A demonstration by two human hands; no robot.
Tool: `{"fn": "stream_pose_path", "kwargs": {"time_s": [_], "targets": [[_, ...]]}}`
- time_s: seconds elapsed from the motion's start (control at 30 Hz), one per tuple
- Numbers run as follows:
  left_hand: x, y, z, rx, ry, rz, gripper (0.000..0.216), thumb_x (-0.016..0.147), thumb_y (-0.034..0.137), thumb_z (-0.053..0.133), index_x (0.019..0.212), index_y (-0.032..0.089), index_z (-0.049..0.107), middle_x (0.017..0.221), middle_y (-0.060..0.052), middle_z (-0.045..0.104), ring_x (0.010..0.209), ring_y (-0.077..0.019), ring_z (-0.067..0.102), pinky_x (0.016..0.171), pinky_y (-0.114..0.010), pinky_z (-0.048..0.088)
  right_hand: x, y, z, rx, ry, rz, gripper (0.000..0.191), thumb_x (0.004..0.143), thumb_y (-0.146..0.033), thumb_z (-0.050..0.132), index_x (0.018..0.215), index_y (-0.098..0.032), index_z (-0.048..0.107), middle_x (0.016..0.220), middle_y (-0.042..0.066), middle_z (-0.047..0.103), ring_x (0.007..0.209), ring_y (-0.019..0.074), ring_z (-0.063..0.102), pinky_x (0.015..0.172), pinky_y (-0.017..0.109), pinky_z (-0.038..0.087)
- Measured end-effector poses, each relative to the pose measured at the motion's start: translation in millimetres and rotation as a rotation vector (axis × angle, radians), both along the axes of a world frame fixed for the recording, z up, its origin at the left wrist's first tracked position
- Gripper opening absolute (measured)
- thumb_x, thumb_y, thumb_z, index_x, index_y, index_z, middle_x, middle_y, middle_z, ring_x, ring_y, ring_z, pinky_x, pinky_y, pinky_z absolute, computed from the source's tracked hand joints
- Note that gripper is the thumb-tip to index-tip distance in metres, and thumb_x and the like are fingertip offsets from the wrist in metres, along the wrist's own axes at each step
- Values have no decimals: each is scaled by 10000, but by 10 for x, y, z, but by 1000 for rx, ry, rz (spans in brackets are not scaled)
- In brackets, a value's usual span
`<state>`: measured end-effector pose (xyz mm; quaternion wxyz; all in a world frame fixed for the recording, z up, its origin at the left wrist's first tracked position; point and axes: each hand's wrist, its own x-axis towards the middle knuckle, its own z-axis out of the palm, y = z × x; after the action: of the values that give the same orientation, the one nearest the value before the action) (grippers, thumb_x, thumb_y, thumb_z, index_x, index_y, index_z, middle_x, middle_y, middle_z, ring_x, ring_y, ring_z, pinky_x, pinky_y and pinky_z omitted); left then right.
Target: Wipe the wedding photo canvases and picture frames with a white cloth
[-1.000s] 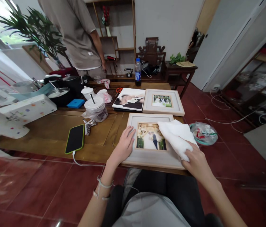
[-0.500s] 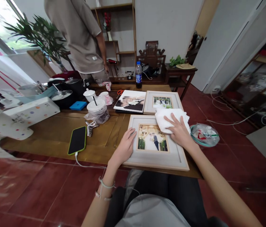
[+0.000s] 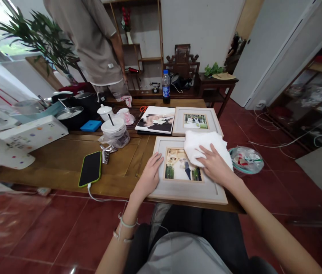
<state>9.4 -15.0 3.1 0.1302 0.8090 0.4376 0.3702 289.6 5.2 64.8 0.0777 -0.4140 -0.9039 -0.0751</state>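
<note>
A pale wooden picture frame (image 3: 186, 190) with a wedding photo lies flat at the near edge of the low wooden table (image 3: 63, 156). My left hand (image 3: 149, 177) rests flat on the frame's left border, fingers stretched out. My right hand (image 3: 216, 165) presses flat on a white cloth (image 3: 201, 142) that covers the frame's upper right part and the photo's corner. A second framed photo (image 3: 196, 121) and a frameless photo print (image 3: 156, 120) lie just behind.
A phone in a green case (image 3: 90, 167) on a white cable lies to the left, beside a lidded plastic cup (image 3: 114, 131). Teaware, pots, a blue box and a water bottle (image 3: 165, 88) stand further back. Another person (image 3: 92, 42) stands behind the table. A bowl (image 3: 245, 160) sits on the floor, right.
My right hand moved the cloth from the frame's lower right corner up to its top right, then slid it slightly left over the photo. My left hand stayed in place.
</note>
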Motion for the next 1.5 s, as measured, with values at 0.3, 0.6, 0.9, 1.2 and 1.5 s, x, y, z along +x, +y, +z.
{"fn": "stream_pose_path", "kwargs": {"time_s": [0.3,0.6,0.9,1.2,1.5], "targets": [[19,-23,44,-46,56,44,435,921,125,323,1346,130,417,1435,-147,386,1369,-215,285,1130,-468,274,-68,-1086,224,-329,142,137,489,595,-33,472,1019,-181,667,1241,133,594,1286,240,408,1117,484,225],[12,-17,75,-70,115,32,438,921,136,322,1345,104,427,1413,-163,418,1372,-244,280,1117,-485,291,-22,-642,101,-151,232,-19,412,604,-6,488,954,-119,672,1463,171,324,1354,306,270,1105,489,253],[30,-3,39,-45,88,49,436,911,112,321,1328,110,448,1395,-161,441,1365,-244,297,1111,-491,306,-116,293,7,15,-26,-49,559,622,29,494,1131,-148,638,1384,151,459,1329,367,294,1071,611,174],[24,-16,61,-47,45,36,447,912,109,320,1343,145,434,1400,-146,439,1358,-239,311,1109,-505,303,-166,-886,244,-343,59,119,634,562,13,450,1132,-189,638,1376,129,473,1307,284,370,1100,508,249],[-30,-18,113,-85,61,8,431,925,159,340,1344,164,438,1405,-113,447,1359,-219,312,1119,-482,288,-239,-1059,163,-344,218,113,559,544,25,434,1008,-190,660,1453,83,371,1362,262,260,1087,487,299]]}}
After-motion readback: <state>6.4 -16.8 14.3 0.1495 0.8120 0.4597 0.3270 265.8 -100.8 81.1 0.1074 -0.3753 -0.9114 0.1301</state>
